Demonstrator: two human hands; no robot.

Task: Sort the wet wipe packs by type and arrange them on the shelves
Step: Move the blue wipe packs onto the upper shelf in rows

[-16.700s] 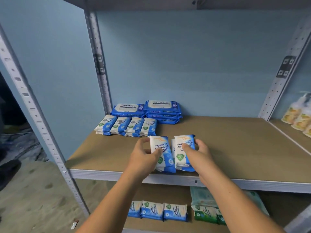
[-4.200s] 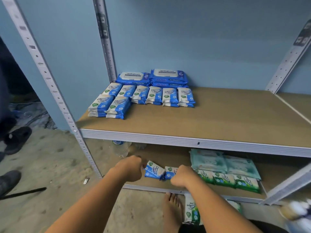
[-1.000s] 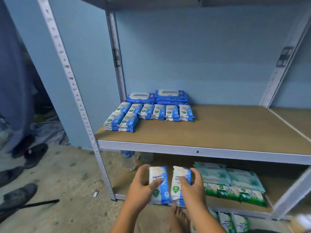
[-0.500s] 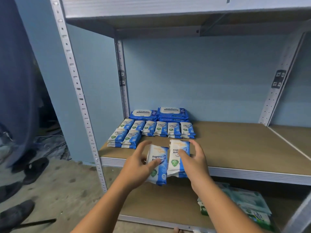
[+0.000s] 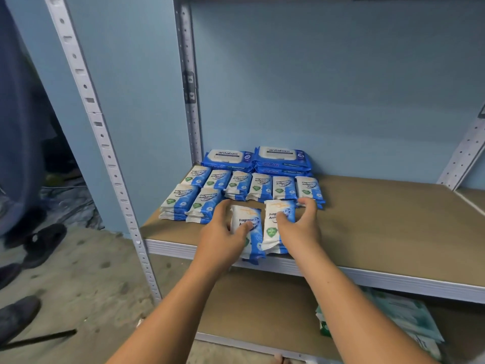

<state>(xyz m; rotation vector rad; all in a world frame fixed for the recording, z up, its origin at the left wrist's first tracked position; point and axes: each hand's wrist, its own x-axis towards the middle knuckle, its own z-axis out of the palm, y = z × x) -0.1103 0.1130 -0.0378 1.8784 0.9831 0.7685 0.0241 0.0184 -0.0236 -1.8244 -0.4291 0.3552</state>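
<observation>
My left hand grips a small blue-and-white wipe pack, fingers curled over its left edge and thumb on its face. My right hand grips a second pack of the same kind beside it. Both packs hover over the front edge of the middle shelf. Behind them several matching small packs lie in rows, with a short front row of stacked ones at the left. Large blue antabax packs are stacked against the back wall.
A grey perforated upright stands at the shelf's left front corner. Green and teal wipe packs lie on the lower shelf at the right. Dark shoes sit on the concrete floor at the left.
Both hands have carried the two small packs forward and up, from in front of the shelf edge to just over it, close to the front row of packs.
</observation>
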